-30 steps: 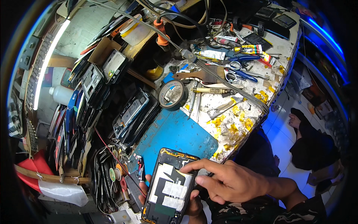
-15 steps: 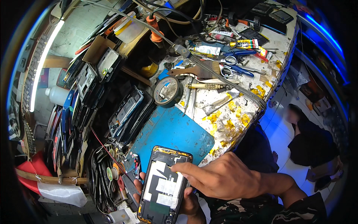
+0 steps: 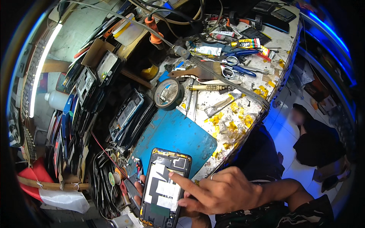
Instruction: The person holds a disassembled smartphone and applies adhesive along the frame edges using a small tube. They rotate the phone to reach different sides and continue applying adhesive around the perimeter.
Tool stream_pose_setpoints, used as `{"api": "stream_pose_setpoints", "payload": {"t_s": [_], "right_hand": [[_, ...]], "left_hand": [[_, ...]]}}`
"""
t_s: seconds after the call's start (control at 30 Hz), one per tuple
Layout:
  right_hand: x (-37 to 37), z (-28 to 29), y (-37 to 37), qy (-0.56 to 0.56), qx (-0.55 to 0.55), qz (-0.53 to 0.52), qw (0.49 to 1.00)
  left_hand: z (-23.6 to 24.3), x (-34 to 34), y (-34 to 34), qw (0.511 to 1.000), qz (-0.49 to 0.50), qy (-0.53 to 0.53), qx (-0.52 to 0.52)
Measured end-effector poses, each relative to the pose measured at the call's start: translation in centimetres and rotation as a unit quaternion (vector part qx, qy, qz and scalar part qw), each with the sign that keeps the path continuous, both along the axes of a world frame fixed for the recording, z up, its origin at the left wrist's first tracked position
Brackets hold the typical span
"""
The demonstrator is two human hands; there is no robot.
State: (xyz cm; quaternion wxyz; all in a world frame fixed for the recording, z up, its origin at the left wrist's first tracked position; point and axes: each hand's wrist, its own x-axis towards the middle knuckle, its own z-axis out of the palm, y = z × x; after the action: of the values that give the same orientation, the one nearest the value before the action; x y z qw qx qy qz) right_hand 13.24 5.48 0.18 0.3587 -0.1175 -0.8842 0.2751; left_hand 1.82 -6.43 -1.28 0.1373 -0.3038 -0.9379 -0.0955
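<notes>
My left hand (image 3: 138, 188), largely hidden, grips a black phone (image 3: 159, 209) from beneath, with fingertips showing along its left edge. The phone's cover is off, showing white panels, a dark green patch and orange strips at the rim. My right hand (image 3: 220, 190) reaches over it from the right, index fingertip touching the upper middle of the inside, thumb apart near the right edge, other fingers bent. A blue mat (image 3: 175, 133) lies just beyond the phone.
The cluttered bench (image 3: 243, 102) holds a tape roll (image 3: 178, 95), scissors (image 3: 228, 72), a brush (image 3: 201, 73), glue tubes (image 3: 247, 43) and cables. Stacked phone parts (image 3: 129, 114) crowd the left. Another person in dark clothing (image 3: 315, 140) is on the tiled floor at right.
The phone and both hands have shifted slightly left and toward me in the picture, along with most of the scene. My right index fingertip stays on the phone's inside.
</notes>
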Motion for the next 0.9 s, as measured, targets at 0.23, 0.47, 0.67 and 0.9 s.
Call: {"api": "stream_pose_setpoints", "payload": {"t_s": [0.23, 0.47, 0.67, 0.9], "right_hand": [[0.7, 1.2, -1.2, -0.041, 0.024, -0.033, 0.998], [-0.3, 1.5, -3.6, -0.022, 0.006, -0.095, 0.995], [-0.3, 1.6, -3.8, -0.017, 0.006, -0.093, 0.995], [-0.2, 1.7, -3.9, -0.016, 0.009, -0.097, 0.995]], "left_hand": [[-0.9, -3.5, -2.6, 0.974, -0.01, 0.18, -0.137], [-1.9, -3.8, -1.5, 0.983, -0.077, 0.166, 0.025], [-1.5, -2.5, -0.7, 0.985, -0.083, 0.115, 0.096], [-1.7, -2.0, -0.4, 0.983, -0.083, 0.093, 0.135]]}}
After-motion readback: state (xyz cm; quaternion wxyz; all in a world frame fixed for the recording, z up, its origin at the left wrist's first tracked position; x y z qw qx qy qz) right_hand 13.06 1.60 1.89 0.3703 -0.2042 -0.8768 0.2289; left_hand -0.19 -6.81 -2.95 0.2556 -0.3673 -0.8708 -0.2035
